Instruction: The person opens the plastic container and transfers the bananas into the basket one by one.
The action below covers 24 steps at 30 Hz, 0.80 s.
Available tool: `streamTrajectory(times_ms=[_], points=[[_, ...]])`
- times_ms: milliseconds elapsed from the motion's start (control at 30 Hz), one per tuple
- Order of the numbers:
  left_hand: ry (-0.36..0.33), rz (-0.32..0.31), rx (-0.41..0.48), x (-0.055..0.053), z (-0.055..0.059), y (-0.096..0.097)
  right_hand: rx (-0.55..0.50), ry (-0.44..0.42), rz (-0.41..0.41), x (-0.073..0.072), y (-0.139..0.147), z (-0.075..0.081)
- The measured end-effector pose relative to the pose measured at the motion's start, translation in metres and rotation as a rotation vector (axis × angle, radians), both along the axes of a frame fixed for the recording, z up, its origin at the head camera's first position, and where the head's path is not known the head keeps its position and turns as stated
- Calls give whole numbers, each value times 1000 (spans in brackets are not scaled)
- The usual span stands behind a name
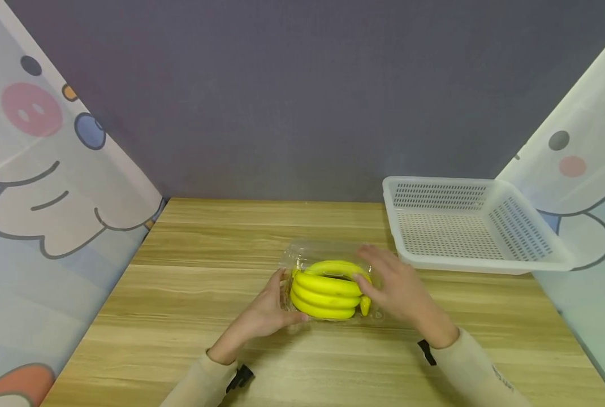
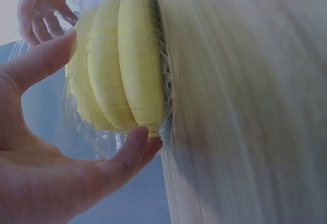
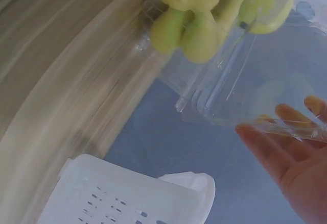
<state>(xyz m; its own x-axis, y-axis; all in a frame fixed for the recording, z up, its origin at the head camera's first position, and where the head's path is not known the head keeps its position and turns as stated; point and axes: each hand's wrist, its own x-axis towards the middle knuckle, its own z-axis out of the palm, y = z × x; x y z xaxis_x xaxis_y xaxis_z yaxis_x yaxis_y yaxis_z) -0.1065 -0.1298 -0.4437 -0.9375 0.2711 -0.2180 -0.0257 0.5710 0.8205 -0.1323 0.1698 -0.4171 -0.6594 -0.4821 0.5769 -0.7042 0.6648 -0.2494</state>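
A clear plastic clamshell box point(image 1: 286, 302) sits on the wooden table with a bunch of yellow bananas point(image 1: 328, 297) in it. My left hand point(image 1: 264, 308) grips the left end of the box, thumb and fingers spread around its corner, as the left wrist view shows up close. Behind the bananas the see-through lid point(image 3: 245, 91) stands raised. At its right edge is my right hand point(image 1: 396, 285), fingers extended with the tips touching the plastic, thumb apart from them over the bananas. Part of that hand point(image 3: 301, 168) shows through the lid in the right wrist view.
A white perforated plastic basket point(image 1: 485, 264) stands at the back right of the table point(image 1: 190, 282). A dark grey panel point(image 1: 302, 102) rises behind, and cartoon-printed sheets point(image 1: 78, 186) line both sides.
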Motion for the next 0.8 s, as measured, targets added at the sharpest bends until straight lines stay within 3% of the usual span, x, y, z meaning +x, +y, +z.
streamTrajectory(times_ms=[267, 800], points=[[11, -10, -4, 0, 1, 0, -220, -47, -7, -4, 1, 4], [11, -1, 0, 0, 1, 0, -449, -381, -72, -12, 4, 19]])
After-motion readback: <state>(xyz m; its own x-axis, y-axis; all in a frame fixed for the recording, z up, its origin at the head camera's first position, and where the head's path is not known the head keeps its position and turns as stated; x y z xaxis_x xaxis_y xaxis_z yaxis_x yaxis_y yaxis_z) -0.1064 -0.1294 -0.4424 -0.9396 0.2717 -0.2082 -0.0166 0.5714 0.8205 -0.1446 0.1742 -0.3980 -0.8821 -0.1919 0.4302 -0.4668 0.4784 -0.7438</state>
